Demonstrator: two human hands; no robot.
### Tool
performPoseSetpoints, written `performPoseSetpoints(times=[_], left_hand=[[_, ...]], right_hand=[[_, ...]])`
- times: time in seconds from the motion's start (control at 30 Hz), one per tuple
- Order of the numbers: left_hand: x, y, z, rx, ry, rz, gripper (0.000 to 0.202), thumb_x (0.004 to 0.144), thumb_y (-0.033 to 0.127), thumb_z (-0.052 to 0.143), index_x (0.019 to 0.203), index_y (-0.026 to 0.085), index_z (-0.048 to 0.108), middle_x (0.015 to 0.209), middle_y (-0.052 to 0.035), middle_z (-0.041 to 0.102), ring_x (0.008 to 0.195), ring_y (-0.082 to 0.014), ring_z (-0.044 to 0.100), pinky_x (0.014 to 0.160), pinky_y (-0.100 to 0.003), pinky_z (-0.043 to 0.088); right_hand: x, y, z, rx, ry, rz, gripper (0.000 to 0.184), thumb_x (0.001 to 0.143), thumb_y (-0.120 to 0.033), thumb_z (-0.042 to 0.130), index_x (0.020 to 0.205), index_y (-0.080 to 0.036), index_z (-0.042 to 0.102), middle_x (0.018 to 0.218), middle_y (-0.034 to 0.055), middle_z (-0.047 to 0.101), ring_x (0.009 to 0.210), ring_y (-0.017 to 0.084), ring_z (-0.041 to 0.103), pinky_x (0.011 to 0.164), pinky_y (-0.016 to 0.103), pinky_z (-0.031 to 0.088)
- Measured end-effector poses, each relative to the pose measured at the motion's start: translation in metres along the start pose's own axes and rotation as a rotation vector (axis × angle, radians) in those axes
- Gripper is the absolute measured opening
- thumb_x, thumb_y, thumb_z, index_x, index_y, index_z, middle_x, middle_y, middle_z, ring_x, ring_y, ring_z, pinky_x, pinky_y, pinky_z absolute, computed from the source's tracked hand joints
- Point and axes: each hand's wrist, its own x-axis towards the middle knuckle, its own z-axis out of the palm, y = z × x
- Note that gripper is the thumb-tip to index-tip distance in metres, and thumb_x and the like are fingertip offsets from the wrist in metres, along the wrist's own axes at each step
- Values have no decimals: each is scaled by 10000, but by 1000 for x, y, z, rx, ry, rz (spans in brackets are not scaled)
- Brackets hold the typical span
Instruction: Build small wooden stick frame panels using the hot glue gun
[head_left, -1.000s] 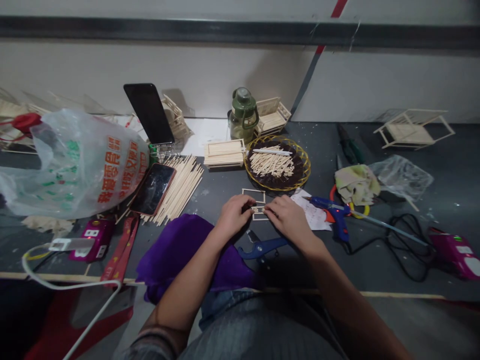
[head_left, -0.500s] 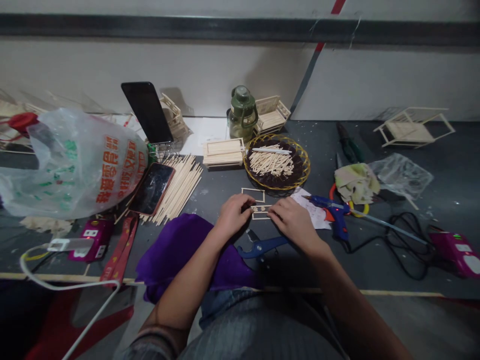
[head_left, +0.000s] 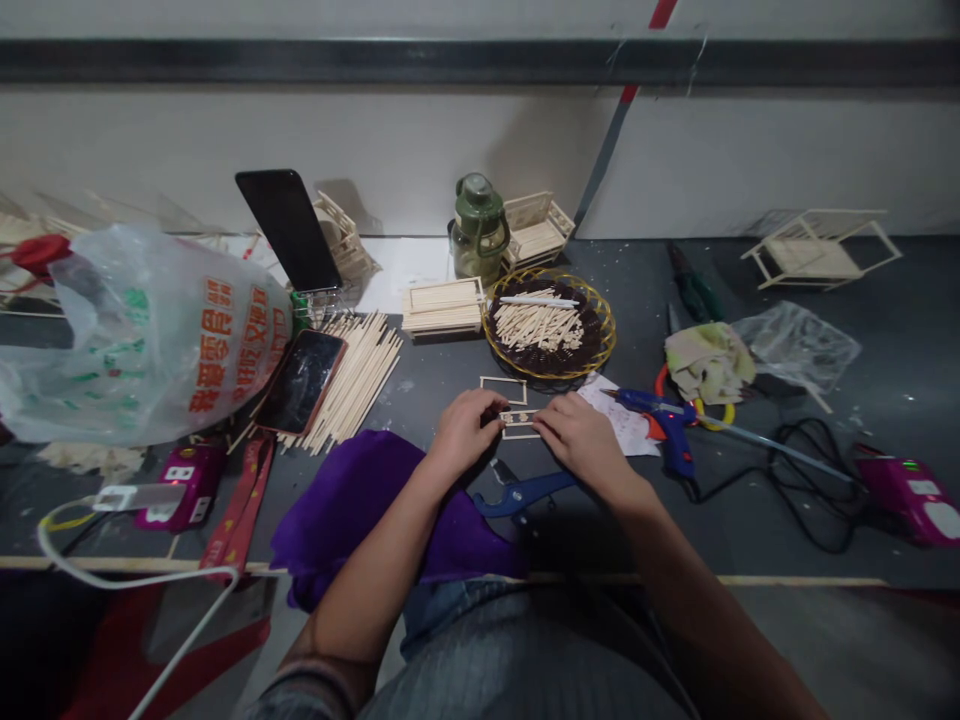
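Note:
Between my two hands lies a small wooden stick frame (head_left: 519,417) with little pieces set along it. The fingers of my left hand (head_left: 469,428) pinch its left end, and those of my right hand (head_left: 576,432) close on its right end. Just beyond them a second thin rectangular stick frame (head_left: 504,381) rests on the dark table (head_left: 420,395). Blue-handled cutters (head_left: 525,493) lie close to my wrists, beside a purple cloth (head_left: 360,500) partly under my left forearm.
A yellow-rimmed basket (head_left: 609,345) of short sticks stands ahead, near a green bottle (head_left: 480,225). Long sticks (head_left: 367,375) and a phone (head_left: 302,380) lie left. To the right are a blue glue gun (head_left: 675,435), its cable, a rag (head_left: 711,365) and a miniature stick chair (head_left: 814,250).
The view has shifted very slightly. Both hands keep the same grip on the small stick frame, and nothing else has visibly moved.

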Motion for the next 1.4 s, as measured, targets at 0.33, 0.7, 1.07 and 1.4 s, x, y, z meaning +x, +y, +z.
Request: performPoseSetpoints(times=[0.33,0.7,1.07,1.4], left_hand=[[0,2,-2,-21,13,-2,166,818,175,665,979,217,660,922,-23,691,896,-186,611,799,-302,460],[2,1,-2,-223,249,-92,121,862,202,582,938,197,676,928,-41,718,859,-170,650,795,-289,492],[5,0,-3,-427,346,-169,144,832,276,617,922,179,674,825,-22,694,705,-128,601,684,-233,465],[5,0,-3,-525,339,-179,152,805,271,640,903,163,681,781,-22,671,653,-118,556,645,-227,430]], right_hand=[[0,1,-12,98,52,37,223,975,-276,492,931,-200,696,871,66,662,851,219,540,745,328,418],[38,51,-80,-72,161,222,231,934,-311,523,944,-203,727,920,79,708,913,236,590,791,339,420],[94,78,-64,-363,-185,328,237,876,-235,525,914,-218,758,933,91,726,868,230,583,661,302,361],[107,74,-54,-404,-208,301,231,880,-263,540,842,-172,750,904,120,728,850,223,609,655,287,372]])
